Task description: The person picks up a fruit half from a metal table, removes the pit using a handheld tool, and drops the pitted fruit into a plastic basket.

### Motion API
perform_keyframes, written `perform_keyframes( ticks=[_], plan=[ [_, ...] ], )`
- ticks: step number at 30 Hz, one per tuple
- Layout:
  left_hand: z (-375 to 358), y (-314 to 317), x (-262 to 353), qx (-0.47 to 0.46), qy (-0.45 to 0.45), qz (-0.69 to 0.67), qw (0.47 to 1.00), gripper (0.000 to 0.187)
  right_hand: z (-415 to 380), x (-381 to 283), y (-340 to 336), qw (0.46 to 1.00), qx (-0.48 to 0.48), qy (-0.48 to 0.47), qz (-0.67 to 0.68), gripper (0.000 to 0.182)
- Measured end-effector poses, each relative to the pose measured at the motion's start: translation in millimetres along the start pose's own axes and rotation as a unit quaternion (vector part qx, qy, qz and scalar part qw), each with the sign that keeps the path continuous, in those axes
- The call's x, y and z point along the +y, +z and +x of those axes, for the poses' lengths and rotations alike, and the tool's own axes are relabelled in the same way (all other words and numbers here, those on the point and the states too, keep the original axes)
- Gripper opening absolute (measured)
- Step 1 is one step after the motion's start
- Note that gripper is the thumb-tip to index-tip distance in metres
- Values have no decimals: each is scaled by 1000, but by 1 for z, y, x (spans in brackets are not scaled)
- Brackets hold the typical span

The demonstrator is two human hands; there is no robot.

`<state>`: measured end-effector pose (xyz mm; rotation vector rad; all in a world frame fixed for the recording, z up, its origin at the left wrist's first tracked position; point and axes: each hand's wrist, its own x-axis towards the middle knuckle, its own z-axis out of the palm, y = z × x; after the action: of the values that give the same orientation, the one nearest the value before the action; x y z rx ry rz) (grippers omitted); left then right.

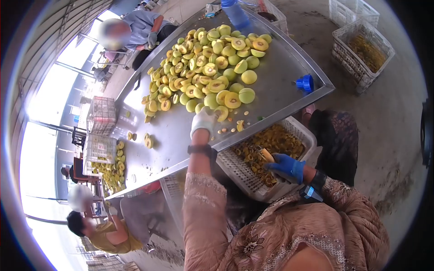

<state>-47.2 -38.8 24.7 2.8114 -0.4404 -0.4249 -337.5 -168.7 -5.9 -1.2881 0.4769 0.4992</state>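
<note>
My left hand [203, 121], in a white glove, is at the near edge of a heap of halved green-yellow fruit [199, 67] on a metal table [280, 67]. Its fingers close against a hollow-looking fruit half [221, 114], partly hiding it. My right hand [288, 168], in a blue glove, is wrapped round a short wooden-handled tool [266, 156] with a small metal end. This hand is above a white plastic crate [312, 140] filled with brownish fruit scraps [275, 140]. Small pits [224, 130] and a scrap lie on the table beside the left hand.
A blue cap-like piece [305, 83] and a large blue bottle [236, 16] stand on the table. More crates [361, 54] are on the floor at right. At the far left table edge stand white crates [100, 148] and fruit halves [115, 169]. Other people [113, 235] sit around the table.
</note>
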Motion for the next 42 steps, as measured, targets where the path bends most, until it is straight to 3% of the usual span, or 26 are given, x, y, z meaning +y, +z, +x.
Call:
perform_keyframes(
  ticks=[4,9,12,13,16,17,20,23,26,30,34,37,42],
  plan=[
    [16,15,18,-56,-20,-41,997,50,1,3,-9,999,10,-7,32,31],
    [-5,26,17,-132,-71,-214,965,57,4,-3,-8,996,-5,-72,49,33],
    [-3,47,-1,-118,115,-156,974,40,-2,-6,-3,997,-9,-76,33,35],
    [-2,48,-5,-138,146,-146,969,48,-4,-7,1,997,-7,-68,32,35],
    [-23,39,3,-104,136,-228,959,48,-13,-10,8,997,-2,-75,0,36],
    [-39,31,12,-89,71,-346,931,48,-16,-9,8,997,1,-80,-13,36],
    [-70,8,13,-127,100,-569,807,43,-19,-5,7,990,11,-137,-38,37],
    [-107,5,14,-86,117,-620,771,35,-39,-29,20,997,-6,-82,-8,40],
    [-143,17,21,5,71,-689,721,31,-35,-30,35,993,-23,-113,-2,40],
    [-177,21,28,71,-20,-729,680,36,-33,-27,52,989,-26,-142,-13,40],
    [-180,30,18,121,-24,-739,663,44,-39,-30,58,986,-20,-154,-55,41],
    [-179,39,9,170,60,-705,686,48,-37,-28,65,982,-7,-179,-61,40],
    [-185,45,1,195,109,-650,727,56,-30,-26,73,979,3,-186,-86,38]
  ],
)
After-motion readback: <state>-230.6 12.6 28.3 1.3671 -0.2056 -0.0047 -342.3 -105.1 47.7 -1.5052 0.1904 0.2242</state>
